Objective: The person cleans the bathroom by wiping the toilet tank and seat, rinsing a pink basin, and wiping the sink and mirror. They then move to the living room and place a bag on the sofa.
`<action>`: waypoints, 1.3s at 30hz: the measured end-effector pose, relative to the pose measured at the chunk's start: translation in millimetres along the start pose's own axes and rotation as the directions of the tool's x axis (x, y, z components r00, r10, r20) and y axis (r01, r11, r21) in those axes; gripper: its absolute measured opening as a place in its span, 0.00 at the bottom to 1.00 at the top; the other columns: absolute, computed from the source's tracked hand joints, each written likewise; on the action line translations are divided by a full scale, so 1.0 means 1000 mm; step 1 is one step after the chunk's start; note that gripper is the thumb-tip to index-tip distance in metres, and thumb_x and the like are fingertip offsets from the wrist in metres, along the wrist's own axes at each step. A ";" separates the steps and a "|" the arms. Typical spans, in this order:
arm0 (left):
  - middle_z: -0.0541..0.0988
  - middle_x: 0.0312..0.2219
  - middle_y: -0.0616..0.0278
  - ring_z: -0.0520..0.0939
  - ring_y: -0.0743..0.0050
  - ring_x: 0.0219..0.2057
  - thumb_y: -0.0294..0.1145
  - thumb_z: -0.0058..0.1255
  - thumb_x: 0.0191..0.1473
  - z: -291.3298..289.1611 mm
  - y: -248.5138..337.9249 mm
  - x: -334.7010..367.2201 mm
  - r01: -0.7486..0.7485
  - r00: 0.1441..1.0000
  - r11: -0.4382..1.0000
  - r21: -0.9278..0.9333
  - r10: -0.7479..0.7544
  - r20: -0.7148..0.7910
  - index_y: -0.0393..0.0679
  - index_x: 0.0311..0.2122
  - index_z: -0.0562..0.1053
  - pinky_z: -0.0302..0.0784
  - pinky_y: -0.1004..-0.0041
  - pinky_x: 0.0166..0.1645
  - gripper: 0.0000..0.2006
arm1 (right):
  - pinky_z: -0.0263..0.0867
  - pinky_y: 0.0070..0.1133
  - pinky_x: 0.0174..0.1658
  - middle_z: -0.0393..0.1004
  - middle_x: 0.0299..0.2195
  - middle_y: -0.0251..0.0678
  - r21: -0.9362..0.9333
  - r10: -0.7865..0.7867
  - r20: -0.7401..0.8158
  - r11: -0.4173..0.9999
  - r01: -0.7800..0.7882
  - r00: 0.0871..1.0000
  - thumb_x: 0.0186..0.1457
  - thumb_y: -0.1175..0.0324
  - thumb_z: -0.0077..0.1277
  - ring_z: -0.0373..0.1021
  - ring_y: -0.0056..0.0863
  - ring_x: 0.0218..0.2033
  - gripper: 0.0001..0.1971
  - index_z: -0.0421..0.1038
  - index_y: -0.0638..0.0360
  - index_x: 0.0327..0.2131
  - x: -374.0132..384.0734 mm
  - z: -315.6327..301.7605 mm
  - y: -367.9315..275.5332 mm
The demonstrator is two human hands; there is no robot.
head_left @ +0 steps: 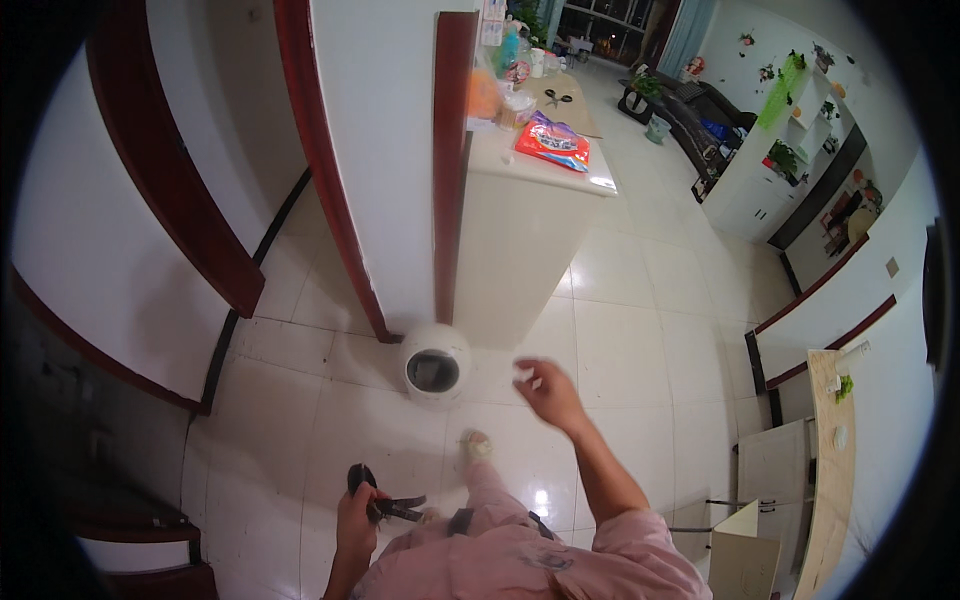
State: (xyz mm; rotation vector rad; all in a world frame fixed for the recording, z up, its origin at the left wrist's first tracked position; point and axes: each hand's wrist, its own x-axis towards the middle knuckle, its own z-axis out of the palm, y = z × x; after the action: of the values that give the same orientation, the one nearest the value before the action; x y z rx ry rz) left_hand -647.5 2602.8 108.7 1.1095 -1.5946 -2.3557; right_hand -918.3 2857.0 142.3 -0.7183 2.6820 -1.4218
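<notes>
The left hand (357, 520) is closed around a black thing (361, 479), with a smooth, rounded end above the fist and narrow, hard-looking prongs sticking out to the right. It is held low, beside the soft pink clothing (520, 565). The right hand (550, 397) is raised over the floor and blurred, its fingers curled in; a pale patch shows at the fingertips, but I cannot tell whether anything is pinched there. Near it, a rounded white bin (415, 391) with a dark oval opening stands on glossy, pale square tiles (620, 360). Beyond, a smooth-topped counter (487, 150) bears a crinkly red packet (553, 143) and black-handled scissors (558, 97)
</notes>
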 end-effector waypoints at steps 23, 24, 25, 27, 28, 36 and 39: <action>0.72 0.25 0.59 0.76 0.64 0.32 0.28 0.46 0.55 0.169 0.068 0.129 0.068 0.988 0.961 -0.270 -0.102 -0.115 0.38 0.29 0.66 0.71 0.66 0.43 0.05 | 0.67 0.22 0.36 0.71 0.29 0.35 -0.047 0.031 -0.622 0.996 -0.076 0.782 0.41 0.76 0.58 0.70 0.27 0.31 0.31 0.58 0.57 0.51 0.401 -0.131 0.074; 0.72 0.25 0.59 0.76 0.65 0.32 0.27 0.46 0.54 0.170 0.068 0.132 0.072 0.988 0.957 -0.279 -0.106 -0.109 0.38 0.29 0.66 0.71 0.66 0.43 0.05 | 0.66 0.21 0.36 0.70 0.29 0.35 0.010 0.002 -0.655 1.000 0.006 0.755 0.41 0.77 0.58 0.69 0.25 0.31 0.31 0.58 0.56 0.51 0.394 -0.130 0.074; 0.72 0.25 0.59 0.76 0.65 0.32 0.27 0.46 0.54 0.171 0.069 0.136 0.064 0.992 0.953 -0.296 -0.093 -0.085 0.38 0.29 0.67 0.71 0.67 0.43 0.05 | 0.66 0.20 0.35 0.70 0.29 0.35 0.071 0.005 -0.686 0.996 0.060 0.727 0.42 0.77 0.57 0.69 0.24 0.31 0.30 0.58 0.56 0.51 0.389 -0.128 0.072; 0.72 0.25 0.59 0.76 0.66 0.30 0.27 0.47 0.54 0.171 0.072 0.144 0.116 0.990 0.962 -0.245 -0.133 -0.052 0.38 0.30 0.67 0.72 0.67 0.42 0.05 | 0.66 0.17 0.35 0.70 0.31 0.35 0.116 -0.063 -0.710 0.972 0.205 0.701 0.42 0.81 0.57 0.68 0.21 0.32 0.32 0.56 0.57 0.52 0.375 -0.126 0.065; 0.72 0.25 0.60 0.76 0.66 0.30 0.27 0.47 0.54 0.171 0.076 0.150 0.132 0.990 0.966 -0.223 -0.141 -0.025 0.38 0.30 0.67 0.72 0.67 0.42 0.05 | 0.66 0.17 0.35 0.70 0.31 0.35 0.147 -0.077 -0.717 0.955 0.258 0.693 0.42 0.81 0.57 0.68 0.21 0.32 0.32 0.55 0.58 0.52 0.367 -0.124 0.059; 0.64 0.18 0.72 0.68 0.80 0.20 0.37 0.54 0.53 0.198 0.142 0.205 -0.086 0.935 0.931 -0.354 0.198 0.293 0.41 0.38 0.69 0.69 0.72 0.27 0.13 | 0.65 0.17 0.30 0.69 0.31 0.33 0.100 -0.409 -0.265 0.889 0.447 0.873 0.41 0.79 0.60 0.66 0.20 0.28 0.33 0.58 0.62 0.52 0.251 -0.052 -0.003; 0.70 0.20 0.71 0.68 0.84 0.18 0.27 0.55 0.49 0.207 0.165 0.219 -0.222 0.937 0.967 -0.126 0.248 0.248 0.41 0.35 0.70 0.64 0.81 0.24 0.08 | 0.67 0.19 0.31 0.69 0.34 0.35 0.248 -0.404 -0.265 0.848 0.467 0.875 0.39 0.79 0.61 0.66 0.22 0.28 0.35 0.57 0.62 0.53 0.226 -0.017 -0.023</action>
State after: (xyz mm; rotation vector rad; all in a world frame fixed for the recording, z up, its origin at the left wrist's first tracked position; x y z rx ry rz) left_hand -984.4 2590.5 173.9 0.5685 -1.5658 -2.4627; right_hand -1115.0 2767.5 212.9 -1.2767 2.4300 -2.0627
